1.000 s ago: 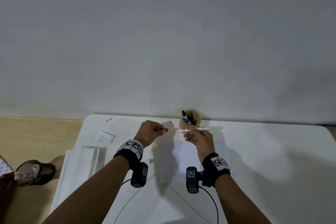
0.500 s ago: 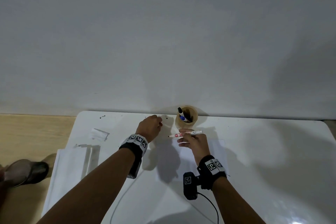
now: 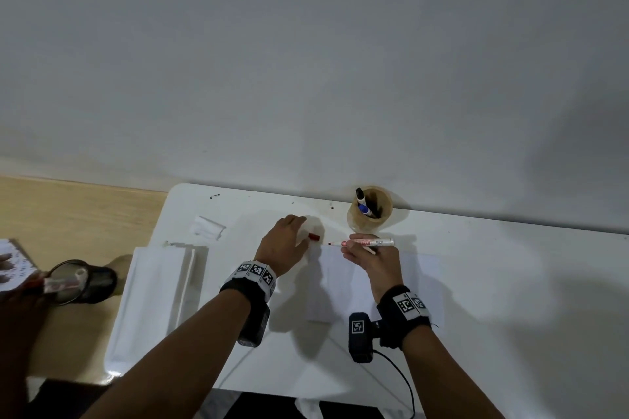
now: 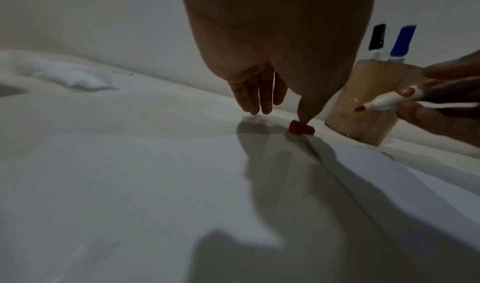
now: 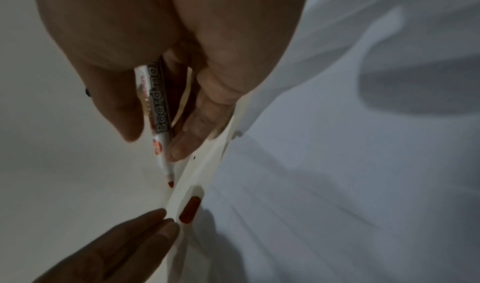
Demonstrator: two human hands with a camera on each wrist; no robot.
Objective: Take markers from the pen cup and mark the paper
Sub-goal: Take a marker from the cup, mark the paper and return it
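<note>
My right hand [image 3: 357, 250] grips an uncapped red marker [image 3: 366, 242] level above the far edge of the white paper [image 3: 381, 286], tip pointing left; the right wrist view shows finger and thumb pinching its barrel [image 5: 159, 111]. The marker's red cap [image 3: 313, 237] lies on the table just left of the tip. My left hand [image 3: 301, 231] hovers over the cap with straight fingers, thumb tip touching the cap [image 4: 301, 127]. The wooden pen cup [image 3: 369, 214] stands by the wall with a black and a blue marker inside.
A stack of white sheets [image 3: 160, 286] lies at the table's left, with a crumpled tissue [image 3: 207, 227] behind it. Another person's hand holds a dark object [image 3: 68, 282] beyond the left table edge. The wall runs right behind the cup.
My left hand carried the pulled-off red cap down to the table and released it. The right hand with the marker sank slightly toward the paper's far edge.
</note>
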